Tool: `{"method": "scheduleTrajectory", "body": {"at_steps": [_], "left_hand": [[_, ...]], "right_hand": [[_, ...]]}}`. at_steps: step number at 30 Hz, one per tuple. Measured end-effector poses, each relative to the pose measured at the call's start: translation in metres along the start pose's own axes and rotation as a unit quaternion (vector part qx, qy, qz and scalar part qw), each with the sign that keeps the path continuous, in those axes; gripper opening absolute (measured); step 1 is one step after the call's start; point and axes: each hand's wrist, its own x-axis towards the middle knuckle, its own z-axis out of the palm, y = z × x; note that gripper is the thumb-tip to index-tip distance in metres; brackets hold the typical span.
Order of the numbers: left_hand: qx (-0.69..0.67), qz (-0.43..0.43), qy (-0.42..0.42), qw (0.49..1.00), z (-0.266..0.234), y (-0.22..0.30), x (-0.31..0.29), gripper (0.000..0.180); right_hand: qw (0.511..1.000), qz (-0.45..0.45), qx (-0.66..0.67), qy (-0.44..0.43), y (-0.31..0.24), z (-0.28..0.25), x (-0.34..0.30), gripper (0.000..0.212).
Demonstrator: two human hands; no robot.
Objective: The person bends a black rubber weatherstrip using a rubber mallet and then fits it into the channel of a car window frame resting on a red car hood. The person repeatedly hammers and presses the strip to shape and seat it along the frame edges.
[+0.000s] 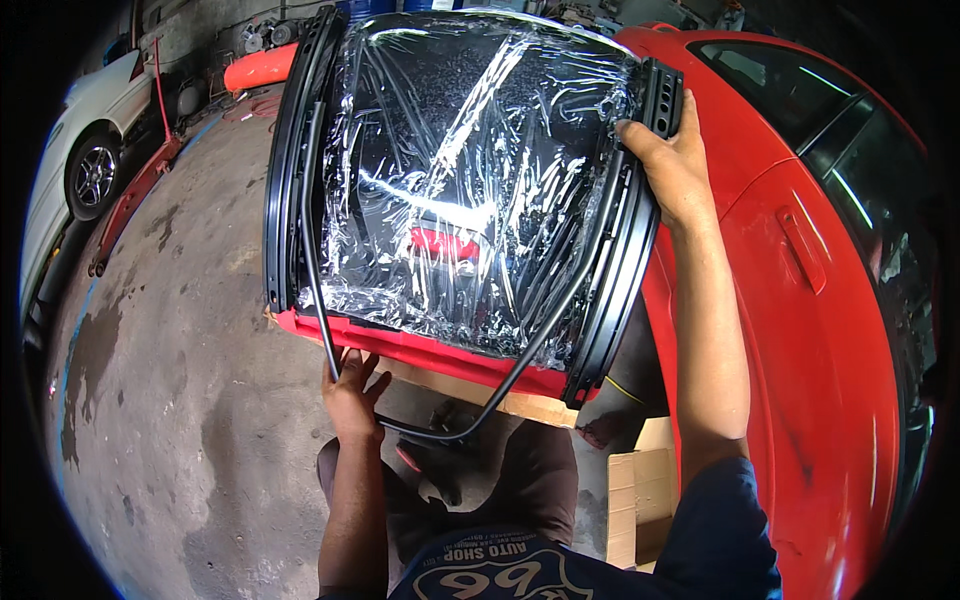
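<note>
Holding film-wrapped panel (450,180) in both hands (352,398) (678,172); red car (775,370) close right, seemingly open carton (640,485) below.

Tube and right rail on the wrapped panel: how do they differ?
The tube is slim and round; the right rail is broad and ridged. The tube loops beyond the wrapped panel; the rail follows the panel's side. The rail's far end shows holes; the tube shows none. Both are black.

Pale upside-down lettering (490,551) and a numbered emblem (500,582) stand on the navy shirt (612,586)
</note>
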Motion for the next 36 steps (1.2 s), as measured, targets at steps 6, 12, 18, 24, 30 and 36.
{"method": "scheduleTrajectory", "body": {"at_steps": [6, 12, 18, 24, 30, 36], "left_hand": [[0.019, -0.011, -0.009, 1.000, -0.007, 0.007, -0.007, 0.056], [0.061, 0.109, 0.011, 0.992, -0.003, -0.007, 0.002, 0.048], [0.030, 0.060, -0.027, 0.997, -0.006, 0.002, -0.002, 0.043], [-0.094, -0.101, -0.020, 0.990, 0.002, 0.000, -0.033, 0.053], [-0.030, 0.013, 0.036, 0.999, 0.020, -0.027, -0.032, 0.044], [-0.011, 0.019, 0.061, 0.998, 0.012, -0.031, -0.026, 0.030]], "right_hand": [[1.000, -0.009, 0.015, 0.013, 0.004, 0.002, 0.001, 0.108], [1.000, -0.009, 0.013, 0.006, 0.003, -0.001, -0.001, 0.109], [0.999, -0.024, -0.013, 0.021, 0.009, -0.002, 0.003, 0.107], [0.997, -0.048, -0.046, 0.039, 0.016, -0.003, 0.007, 0.109], [0.998, -0.043, -0.056, 0.000, 0.007, -0.001, -0.003, 0.102], [0.993, -0.080, 0.087, 0.023, -0.003, 0.003, -0.006, 0.086]]}}
